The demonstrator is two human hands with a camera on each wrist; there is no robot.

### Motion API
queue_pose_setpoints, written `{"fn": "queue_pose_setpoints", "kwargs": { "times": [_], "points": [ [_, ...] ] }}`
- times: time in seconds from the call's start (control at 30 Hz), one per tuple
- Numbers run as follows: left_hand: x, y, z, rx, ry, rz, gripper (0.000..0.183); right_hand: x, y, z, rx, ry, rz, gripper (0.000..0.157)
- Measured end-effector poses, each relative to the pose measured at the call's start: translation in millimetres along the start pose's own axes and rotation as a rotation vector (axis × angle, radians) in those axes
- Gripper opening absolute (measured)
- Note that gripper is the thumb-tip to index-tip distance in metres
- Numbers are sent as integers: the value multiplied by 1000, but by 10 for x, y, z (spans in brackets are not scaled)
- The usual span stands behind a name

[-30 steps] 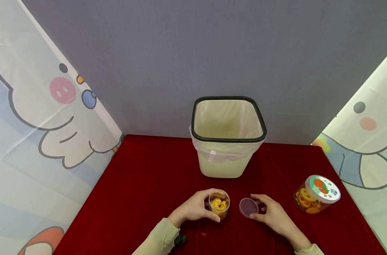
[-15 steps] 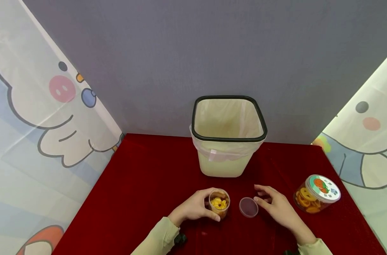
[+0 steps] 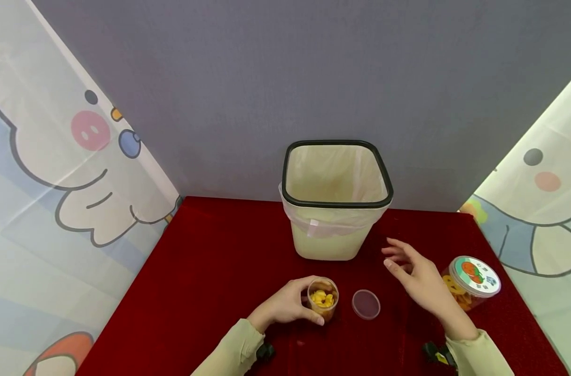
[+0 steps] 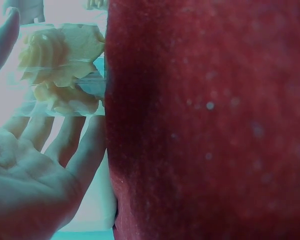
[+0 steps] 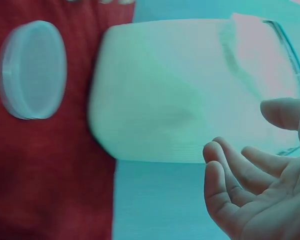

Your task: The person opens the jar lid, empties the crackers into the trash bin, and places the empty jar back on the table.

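My left hand (image 3: pixel 288 304) grips a small clear tub (image 3: pixel 326 312) that stands uncovered on the red cloth, thumb on the near side and fingers round the far side. Yellow snack pieces (image 3: pixel 322 298) lie in the tub; through its wall in the left wrist view they look ridged. A round clear lid (image 3: pixel 366 305) rests flat on the cloth just right of the tub. Above the cloth, between the lid and a capped jar (image 3: pixel 459 293), my right hand (image 3: pixel 419 277) hovers with fingers loosely bent and nothing in them.
A cream bin (image 3: pixel 329 243) with a black rim and a plastic liner stands behind the hands, against the grey backdrop (image 3: pixel 229 104). The jar holds orange ring-shaped snacks under a printed lid. Cartoon-printed sheets (image 3: pixel 36 219) flank the red cloth (image 3: pixel 196 271) on both sides.
My right hand has let go of the round lid, leaving it on the cloth, and has moved up and to the right, partly covering the jar. My left hand and the tub stay put.
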State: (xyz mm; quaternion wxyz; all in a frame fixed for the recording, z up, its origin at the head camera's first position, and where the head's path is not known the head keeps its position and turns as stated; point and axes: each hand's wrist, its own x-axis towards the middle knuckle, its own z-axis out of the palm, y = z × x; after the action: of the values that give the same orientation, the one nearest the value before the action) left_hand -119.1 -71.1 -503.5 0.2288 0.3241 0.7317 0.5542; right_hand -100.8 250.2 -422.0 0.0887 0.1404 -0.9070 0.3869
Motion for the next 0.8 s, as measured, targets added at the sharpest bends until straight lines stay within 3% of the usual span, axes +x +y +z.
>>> {"fn": "queue_pose_setpoints", "kwargs": {
  "times": [0.4, 0.8],
  "points": [
    [4, -2, -10, 27, -2, -10, 68, 291, -297, -301, 12, 187, -87, 60],
    [9, -20, -11, 39, 2, -9, 69, 644, -556, -415, -117, 206, -98, 63]
  ]
}}
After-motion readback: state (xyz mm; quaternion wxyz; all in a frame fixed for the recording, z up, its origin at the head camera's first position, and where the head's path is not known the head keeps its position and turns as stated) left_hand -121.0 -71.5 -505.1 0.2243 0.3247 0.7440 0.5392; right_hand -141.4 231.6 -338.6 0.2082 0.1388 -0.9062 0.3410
